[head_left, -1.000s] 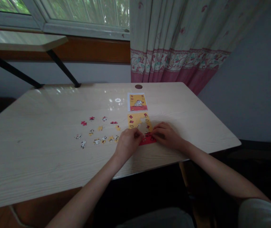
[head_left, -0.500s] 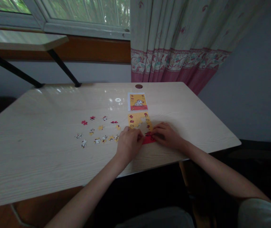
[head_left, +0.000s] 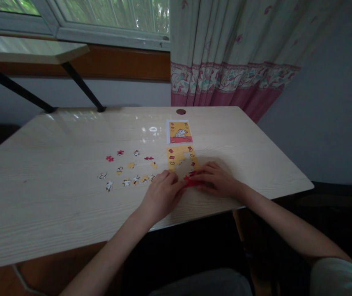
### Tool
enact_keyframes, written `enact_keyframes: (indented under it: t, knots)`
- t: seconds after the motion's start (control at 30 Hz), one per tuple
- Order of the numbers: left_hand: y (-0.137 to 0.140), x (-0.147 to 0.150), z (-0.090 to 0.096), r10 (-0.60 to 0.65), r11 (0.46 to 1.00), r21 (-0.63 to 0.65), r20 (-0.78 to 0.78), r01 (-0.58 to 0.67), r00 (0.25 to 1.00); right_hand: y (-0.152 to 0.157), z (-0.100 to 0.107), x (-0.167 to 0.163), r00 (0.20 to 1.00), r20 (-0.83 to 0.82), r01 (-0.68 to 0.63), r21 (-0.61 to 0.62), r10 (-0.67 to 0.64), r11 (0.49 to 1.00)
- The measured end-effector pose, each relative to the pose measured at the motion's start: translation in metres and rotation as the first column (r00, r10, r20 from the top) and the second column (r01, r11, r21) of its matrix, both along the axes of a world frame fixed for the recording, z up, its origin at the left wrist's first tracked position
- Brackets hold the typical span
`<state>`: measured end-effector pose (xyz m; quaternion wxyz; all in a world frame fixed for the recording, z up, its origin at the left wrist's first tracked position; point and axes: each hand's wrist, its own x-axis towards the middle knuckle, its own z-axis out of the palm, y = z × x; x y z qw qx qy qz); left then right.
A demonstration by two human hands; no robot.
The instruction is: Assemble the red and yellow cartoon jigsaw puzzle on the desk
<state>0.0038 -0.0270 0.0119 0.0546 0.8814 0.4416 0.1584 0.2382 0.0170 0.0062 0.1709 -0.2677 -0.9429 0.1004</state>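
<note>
A partly joined jigsaw puzzle [head_left: 180, 153] lies in front of me, with a yellow top and sides, a gap in its middle and a red lower edge. My left hand [head_left: 162, 193] is closed at the puzzle's lower left, its thumb and fingertips pinched at a red puzzle piece [head_left: 189, 181]. From the other side, my right hand [head_left: 217, 179] curls its fingers and thumb over the red lower right part. Both hands' fingertips partly hide that red edge. Just left of my left hand lie loose white-and-yellow pieces [head_left: 136, 179].
Beyond the puzzle lies a reference picture card [head_left: 180, 132] showing a white animal on yellow and red. Loose red pieces [head_left: 109, 158] are spread to the left with several others. The pale table [head_left: 55, 176] carries a raised shelf [head_left: 34, 51] at the back left; a curtain [head_left: 225, 78] hangs behind.
My left hand has shifted slightly down and left, uncovering more of the puzzle's gap and a red piece. My right hand's fingers have moved slightly over the red edge.
</note>
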Motion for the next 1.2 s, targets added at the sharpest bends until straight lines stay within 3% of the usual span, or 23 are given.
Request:
enact_keyframes:
  t: [0.2, 0.6, 0.87, 1.1, 1.2]
  knots:
    - [-0.001, 0.003, 0.004, -0.003, 1.000, -0.008, -0.074, 0.002, 0.997, 0.000, 0.000, -0.001, 0.997, 0.079, -0.007, -0.011, 0.008, 1.000]
    - [0.002, 0.000, -0.003, -0.026, 1.000, -0.010, 0.021, 0.027, 0.999, 0.000, -0.002, 0.001, 0.994, 0.109, 0.010, -0.005, -0.009, 1.000]
    - [0.001, -0.002, 0.002, -0.043, 0.997, -0.060, 0.032, 0.045, 0.999, 0.000, 0.000, 0.002, 0.996, -0.007, 0.090, -0.021, -0.090, 0.996]
    - [0.009, -0.027, 0.016, -0.099, 0.986, -0.116, 0.185, 0.122, 0.978, 0.003, -0.003, 0.003, 0.976, -0.103, 0.191, -0.003, -0.191, 0.982]
    - [0.018, -0.054, 0.028, 0.016, 0.993, -0.121, 0.207, 0.009, 0.978, 0.004, -0.004, 0.003, 0.976, -0.113, 0.191, 0.008, -0.189, 0.982]
